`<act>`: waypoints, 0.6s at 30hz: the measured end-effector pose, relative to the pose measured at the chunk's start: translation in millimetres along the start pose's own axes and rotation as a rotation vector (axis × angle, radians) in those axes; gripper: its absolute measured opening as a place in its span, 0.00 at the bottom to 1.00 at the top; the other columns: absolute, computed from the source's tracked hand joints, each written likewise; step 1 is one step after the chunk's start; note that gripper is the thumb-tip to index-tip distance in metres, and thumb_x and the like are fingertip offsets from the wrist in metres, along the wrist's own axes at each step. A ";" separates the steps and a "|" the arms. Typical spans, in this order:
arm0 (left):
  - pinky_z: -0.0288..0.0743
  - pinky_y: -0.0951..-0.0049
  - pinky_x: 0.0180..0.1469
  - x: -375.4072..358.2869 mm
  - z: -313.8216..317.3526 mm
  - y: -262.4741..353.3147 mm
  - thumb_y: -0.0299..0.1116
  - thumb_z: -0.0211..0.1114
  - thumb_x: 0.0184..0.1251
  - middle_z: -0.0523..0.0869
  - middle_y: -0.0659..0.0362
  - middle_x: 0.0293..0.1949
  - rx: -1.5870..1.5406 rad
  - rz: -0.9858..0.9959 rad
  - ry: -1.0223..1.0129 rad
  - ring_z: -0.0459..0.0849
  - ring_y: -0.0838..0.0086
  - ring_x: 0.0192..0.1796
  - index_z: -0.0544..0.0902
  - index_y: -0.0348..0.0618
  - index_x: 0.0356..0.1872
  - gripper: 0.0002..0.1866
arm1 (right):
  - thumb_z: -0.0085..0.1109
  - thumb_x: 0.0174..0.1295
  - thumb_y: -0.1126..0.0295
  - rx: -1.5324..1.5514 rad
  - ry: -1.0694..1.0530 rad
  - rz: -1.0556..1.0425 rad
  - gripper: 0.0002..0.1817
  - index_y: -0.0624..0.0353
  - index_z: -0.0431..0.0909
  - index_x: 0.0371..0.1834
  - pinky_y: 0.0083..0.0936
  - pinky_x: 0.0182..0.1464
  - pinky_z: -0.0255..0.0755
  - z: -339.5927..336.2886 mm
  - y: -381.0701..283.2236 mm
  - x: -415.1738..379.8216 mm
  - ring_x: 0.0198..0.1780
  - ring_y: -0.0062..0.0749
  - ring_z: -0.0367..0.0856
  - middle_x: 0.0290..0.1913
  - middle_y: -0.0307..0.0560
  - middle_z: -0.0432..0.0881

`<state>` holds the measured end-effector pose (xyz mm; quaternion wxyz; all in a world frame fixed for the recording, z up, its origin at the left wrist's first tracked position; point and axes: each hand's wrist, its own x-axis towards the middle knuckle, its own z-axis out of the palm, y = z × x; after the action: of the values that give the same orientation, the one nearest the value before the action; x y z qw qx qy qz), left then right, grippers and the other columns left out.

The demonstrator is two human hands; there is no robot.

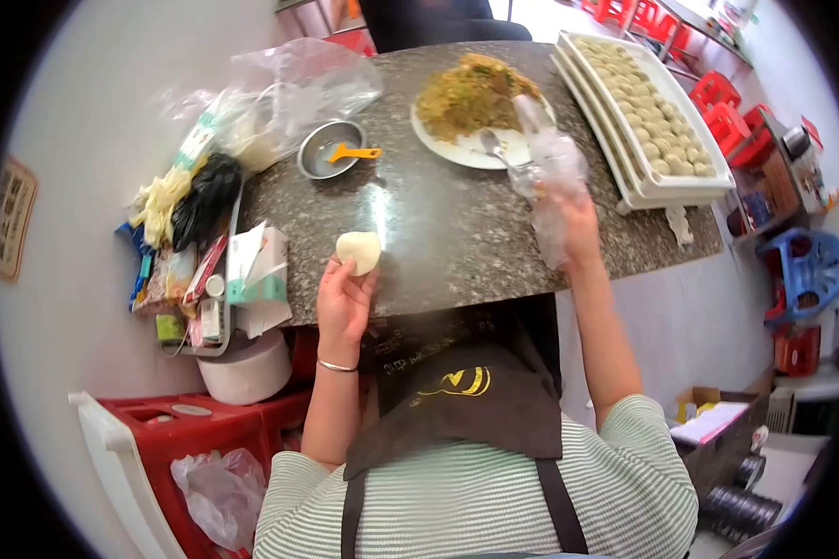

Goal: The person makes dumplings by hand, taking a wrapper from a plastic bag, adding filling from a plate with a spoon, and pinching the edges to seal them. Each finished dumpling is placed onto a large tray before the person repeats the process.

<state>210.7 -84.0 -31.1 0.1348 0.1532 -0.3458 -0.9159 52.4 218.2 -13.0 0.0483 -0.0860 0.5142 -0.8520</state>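
My left hand [347, 296] pinches a thin round dough wrapper [359, 252] over the near part of the table. A loose clear plastic glove covers my right hand [569, 205], which is at the plate's near right edge. From its fingers a metal spoon [496, 147] reaches onto the white plate [457, 156], its bowl beside a large mound of chopped yellowish-green filling [471, 98]. The crinkled plastic partly hides the right fingers and the spoon's handle.
Stacked white trays [648, 112] of round dough pieces stand at right. A metal bowl [331, 149] with an orange-handled tool sits left of the plate. Plastic bags [298, 84], a tissue box [258, 265] and a cluttered basket [216, 317] line the left side of the speckled table [419, 242].
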 end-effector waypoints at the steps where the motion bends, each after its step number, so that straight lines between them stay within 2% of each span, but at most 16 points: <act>1: 0.77 0.63 0.61 1.7 2.5 -1.5 0.23 0.53 0.70 0.80 0.53 0.57 0.010 -0.008 -0.013 0.80 0.65 0.58 0.72 0.40 0.58 0.16 | 0.56 0.68 0.72 0.063 0.045 -0.021 0.13 0.60 0.76 0.53 0.23 0.42 0.77 -16.4 -8.3 -10.3 0.40 0.27 0.81 0.44 0.46 0.83; 4: 0.75 0.63 0.64 11.8 8.0 -6.3 0.23 0.54 0.68 0.79 0.53 0.58 0.028 -0.074 -0.096 0.78 0.63 0.61 0.71 0.39 0.60 0.19 | 0.57 0.67 0.73 0.187 0.243 0.001 0.13 0.60 0.75 0.53 0.24 0.41 0.77 -60.1 -30.2 -48.4 0.40 0.29 0.80 0.42 0.45 0.81; 5: 0.75 0.63 0.64 17.3 16.0 -15.6 0.23 0.54 0.68 0.79 0.52 0.58 0.031 -0.116 -0.153 0.78 0.63 0.61 0.71 0.39 0.60 0.19 | 0.55 0.68 0.70 0.183 0.240 0.079 0.11 0.59 0.75 0.51 0.26 0.37 0.76 -89.2 -45.2 -82.2 0.36 0.30 0.78 0.37 0.43 0.77; 6: 0.75 0.63 0.64 18.7 15.4 -12.0 0.24 0.54 0.68 0.79 0.52 0.59 0.024 -0.113 -0.178 0.78 0.63 0.61 0.71 0.39 0.60 0.19 | 0.55 0.68 0.70 0.189 0.290 0.062 0.11 0.59 0.75 0.51 0.26 0.37 0.76 -101.2 -46.4 -100.5 0.36 0.30 0.78 0.37 0.43 0.77; 8: 0.74 0.63 0.65 31.1 4.0 -13.5 0.23 0.54 0.70 0.78 0.52 0.60 -0.007 -0.175 -0.205 0.78 0.62 0.62 0.71 0.39 0.61 0.19 | 0.51 0.70 0.66 0.705 0.269 -0.076 0.09 0.59 0.74 0.45 0.25 0.33 0.74 -123.2 -47.5 -136.0 0.32 0.30 0.74 0.33 0.41 0.73; 9: 0.73 0.62 0.66 40.4 -6.7 -13.9 0.23 0.53 0.71 0.78 0.51 0.60 -0.001 -0.188 -0.257 0.77 0.62 0.63 0.71 0.37 0.61 0.18 | 0.51 0.70 0.66 0.707 0.308 -0.105 0.09 0.59 0.74 0.45 0.25 0.33 0.74 -136.9 -46.0 -152.3 0.32 0.30 0.74 0.33 0.41 0.73; 11: 0.72 0.61 0.67 44.1 -2.3 -15.4 0.24 0.53 0.72 0.78 0.51 0.61 -0.050 -0.205 -0.278 0.78 0.63 0.62 0.73 0.34 0.60 0.17 | 0.48 0.70 0.64 0.816 0.255 -0.080 0.09 0.58 0.72 0.39 0.24 0.29 0.72 -171.0 -31.2 -179.3 0.30 0.29 0.71 0.30 0.40 0.71; 12: 0.72 0.61 0.67 45.9 -2.6 -16.0 0.24 0.53 0.73 0.78 0.50 0.61 -0.061 -0.208 -0.294 0.78 0.64 0.62 0.73 0.33 0.60 0.17 | 0.48 0.70 0.64 0.819 0.272 -0.096 0.09 0.58 0.72 0.39 0.24 0.29 0.72 -189.6 -18.3 -189.1 0.30 0.29 0.71 0.30 0.40 0.71; 14: 0.72 0.61 0.67 47.0 -1.4 -17.8 0.24 0.52 0.73 0.79 0.50 0.61 -0.059 -0.213 -0.294 0.78 0.64 0.62 0.73 0.33 0.61 0.17 | 0.50 0.69 0.65 0.814 0.264 0.036 0.07 0.57 0.70 0.37 0.24 0.28 0.72 -229.4 17.5 -198.9 0.31 0.29 0.72 0.29 0.39 0.72; 16: 0.71 0.61 0.68 42.9 -6.1 -16.8 0.26 0.52 0.75 0.78 0.50 0.61 -0.065 -0.213 -0.284 0.78 0.65 0.62 0.72 0.33 0.62 0.17 | 0.52 0.68 0.66 0.624 0.564 0.225 0.06 0.56 0.72 0.39 0.24 0.29 0.72 -248.4 48.3 -195.0 0.31 0.29 0.73 0.28 0.38 0.72; 17: 0.71 0.61 0.68 43.3 -13.1 -16.2 0.27 0.52 0.75 0.78 0.50 0.62 -0.073 -0.194 -0.297 0.78 0.65 0.63 0.71 0.33 0.62 0.18 | 0.55 0.66 0.67 0.351 0.560 0.174 0.11 0.58 0.74 0.48 0.25 0.31 0.73 -247.5 58.2 -192.5 0.31 0.27 0.75 0.30 0.38 0.74; 18: 0.72 0.59 0.68 39.9 -22.5 -23.4 0.29 0.53 0.75 0.77 0.50 0.62 -0.113 -0.110 -0.314 0.78 0.64 0.62 0.71 0.35 0.63 0.19 | 0.57 0.64 0.68 0.215 0.572 0.079 0.20 0.60 0.74 0.59 0.26 0.35 0.74 -254.2 84.6 -181.0 0.33 0.27 0.76 0.33 0.40 0.78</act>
<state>179.3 -94.4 -70.5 0.0370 0.0192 -0.3015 -0.9526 179.5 430.3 -221.4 -0.0564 0.1833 0.4167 -0.8886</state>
